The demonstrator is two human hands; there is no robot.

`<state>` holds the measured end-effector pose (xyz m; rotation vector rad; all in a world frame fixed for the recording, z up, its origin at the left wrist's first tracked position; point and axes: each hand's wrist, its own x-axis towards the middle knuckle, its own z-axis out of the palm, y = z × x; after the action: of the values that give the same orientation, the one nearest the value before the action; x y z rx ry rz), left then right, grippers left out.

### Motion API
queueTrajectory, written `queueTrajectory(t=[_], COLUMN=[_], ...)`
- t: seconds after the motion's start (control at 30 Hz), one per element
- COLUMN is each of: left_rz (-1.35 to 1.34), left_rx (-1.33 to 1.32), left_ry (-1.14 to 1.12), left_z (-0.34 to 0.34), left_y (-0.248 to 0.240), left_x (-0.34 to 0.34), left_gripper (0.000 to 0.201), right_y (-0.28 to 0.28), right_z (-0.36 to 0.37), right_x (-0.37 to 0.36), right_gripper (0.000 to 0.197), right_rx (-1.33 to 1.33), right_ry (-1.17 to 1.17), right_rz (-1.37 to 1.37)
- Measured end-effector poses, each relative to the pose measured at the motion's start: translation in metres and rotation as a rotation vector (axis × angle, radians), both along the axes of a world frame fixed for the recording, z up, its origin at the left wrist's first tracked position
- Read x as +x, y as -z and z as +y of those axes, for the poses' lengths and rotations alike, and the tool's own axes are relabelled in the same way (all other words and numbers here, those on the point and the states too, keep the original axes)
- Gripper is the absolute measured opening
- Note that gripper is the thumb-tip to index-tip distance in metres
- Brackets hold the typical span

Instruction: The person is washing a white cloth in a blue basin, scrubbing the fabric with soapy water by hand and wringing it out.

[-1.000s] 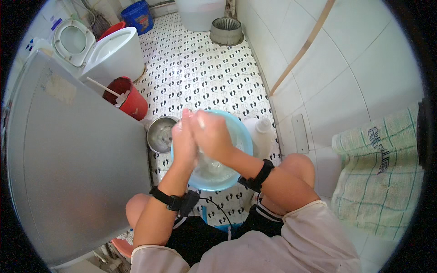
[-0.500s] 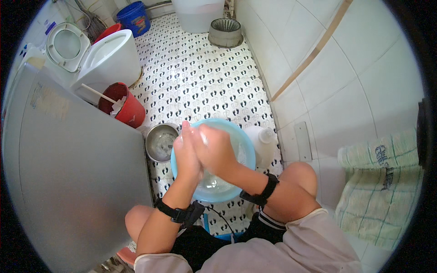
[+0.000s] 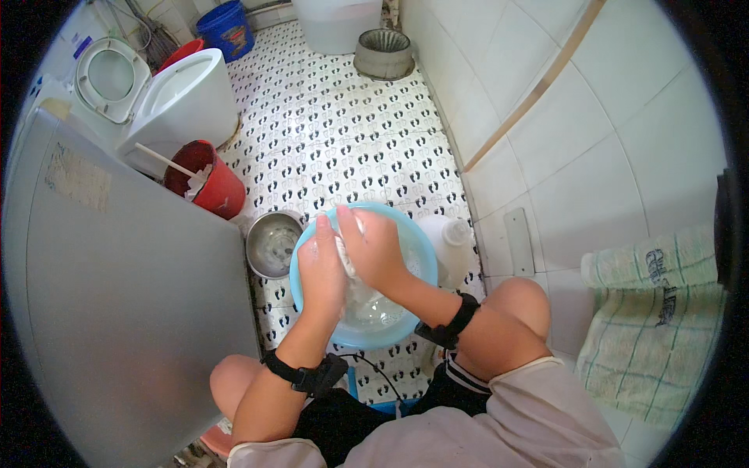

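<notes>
both hands, left hand point(image 3: 321, 269) and right hand point(image 3: 373, 248), close their fingers on a wet white cloth point(image 3: 346, 251) pressed between them, above the round light-blue plastic basin point(image 3: 413, 249). likely mid-scrub; next calls for rubbing palm against palm.

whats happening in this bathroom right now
A person squats on the patterned tile floor and hand-washes a small white cloth over a light blue basin of water. The left hand and right hand press the cloth between them. A steel bowl sits to the left of the basin, a white plastic bottle to its right.
</notes>
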<state>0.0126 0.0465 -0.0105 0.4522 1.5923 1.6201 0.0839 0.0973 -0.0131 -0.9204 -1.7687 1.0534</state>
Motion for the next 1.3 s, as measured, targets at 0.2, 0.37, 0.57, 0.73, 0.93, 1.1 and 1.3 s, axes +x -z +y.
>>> queueTrajectory(t=[0.2, 0.37, 0.57, 0.73, 0.93, 1.1, 1.3], left_rz=[-0.122, -0.023, -0.105, -0.145, -0.109, -0.222, -0.211], left_rx=[0.02, 0.045, 0.052, 0.109, 0.099, 0.137, 0.091], left_ry=[-0.043, -0.001, -0.004, 0.017, -0.014, -0.047, -0.012], left_z=[-0.002, -0.002, 0.0, 0.001, 0.003, 0.003, 0.001], left_y=[0.0, 0.0, -0.011, 0.001, -0.004, -0.004, -0.009], left_x=[-0.007, -0.002, 0.009, -0.009, -0.003, 0.004, -0.008], left_gripper=[0.045, 0.044, 0.04, 0.036, 0.034, 0.032, 0.032], right_y=[-0.008, -0.016, -0.007, -0.02, -0.014, -0.009, -0.006], right_z=[-0.009, -0.009, 0.0, -0.014, -0.004, 0.0, -0.013], right_x=[0.003, 0.002, 0.006, 0.005, 0.0, -0.003, 0.003], right_gripper=[0.037, 0.035, 0.034, 0.033, 0.034, 0.029, 0.029], right_rx=[0.201, -0.087, 0.02, 0.176, -0.05, -0.061, 0.341], right_ry=[-0.15, -0.025, -0.072, -0.13, -0.002, 0.014, -0.079], right_rz=[0.085, -0.035, 0.017, 0.156, 0.014, 0.046, 0.103])
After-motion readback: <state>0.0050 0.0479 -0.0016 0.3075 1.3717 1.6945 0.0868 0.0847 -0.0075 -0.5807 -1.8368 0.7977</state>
